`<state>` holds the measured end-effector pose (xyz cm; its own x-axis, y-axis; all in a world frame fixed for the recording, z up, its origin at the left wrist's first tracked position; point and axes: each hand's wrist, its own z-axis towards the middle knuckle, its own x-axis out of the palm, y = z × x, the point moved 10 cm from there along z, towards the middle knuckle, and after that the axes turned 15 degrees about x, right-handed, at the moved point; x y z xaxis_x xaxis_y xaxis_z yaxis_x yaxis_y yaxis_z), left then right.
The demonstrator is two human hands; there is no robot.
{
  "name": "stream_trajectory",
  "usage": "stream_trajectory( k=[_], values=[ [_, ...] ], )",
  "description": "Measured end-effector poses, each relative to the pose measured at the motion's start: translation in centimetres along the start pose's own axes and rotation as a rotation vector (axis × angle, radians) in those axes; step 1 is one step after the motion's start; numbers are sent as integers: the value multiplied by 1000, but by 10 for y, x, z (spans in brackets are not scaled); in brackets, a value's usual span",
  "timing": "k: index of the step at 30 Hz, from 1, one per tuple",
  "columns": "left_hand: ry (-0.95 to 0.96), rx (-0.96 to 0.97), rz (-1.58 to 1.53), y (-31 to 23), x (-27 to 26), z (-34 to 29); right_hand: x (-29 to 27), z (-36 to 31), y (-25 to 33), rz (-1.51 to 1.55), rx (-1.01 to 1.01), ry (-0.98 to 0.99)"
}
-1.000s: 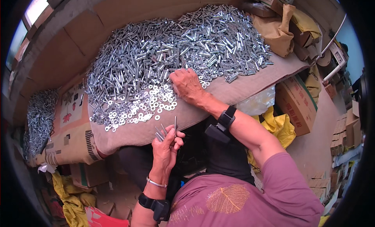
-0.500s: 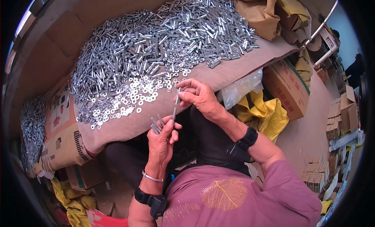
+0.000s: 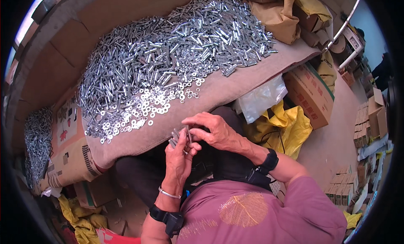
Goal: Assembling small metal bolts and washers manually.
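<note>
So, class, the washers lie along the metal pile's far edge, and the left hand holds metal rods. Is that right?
Not quite: the washers lie along the near edge of the metal pile, as the head view shows. The left hand does hold metal rods.

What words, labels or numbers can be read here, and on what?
Brown cardboard carton, right side: large reddish printed characters, which I won't copy out.
Small stacked boxes, far right: markings too small to read.
I can make out no other readable text.
</note>
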<state>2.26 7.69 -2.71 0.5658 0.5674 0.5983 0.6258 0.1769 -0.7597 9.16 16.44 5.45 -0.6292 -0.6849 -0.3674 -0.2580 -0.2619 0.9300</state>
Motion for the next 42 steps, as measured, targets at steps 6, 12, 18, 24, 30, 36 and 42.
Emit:
stream_trajectory(
  k=[6,12,18,24,30,36,42],
  values=[
    [109,45,-106,1,-12,15,-9,19,18,-356,-283,-215],
    [51,55,-111,-1,-17,28,-12,67,5,-729,-307,-346],
    [23,86,-85,-7,-13,41,12,85,4,-953,-462,-367],
    [21,90,-116,-7,3,53,7,83,7,-955,-497,-399],
    [37,93,-85,-2,16,56,-23,58,13,-546,-324,-397],
    [86,96,-81,1,26,50,-26,34,18,-504,-305,-390],
    [84,178,39,-13,17,48,-21,35,23,-354,-257,-341]
  ],
)
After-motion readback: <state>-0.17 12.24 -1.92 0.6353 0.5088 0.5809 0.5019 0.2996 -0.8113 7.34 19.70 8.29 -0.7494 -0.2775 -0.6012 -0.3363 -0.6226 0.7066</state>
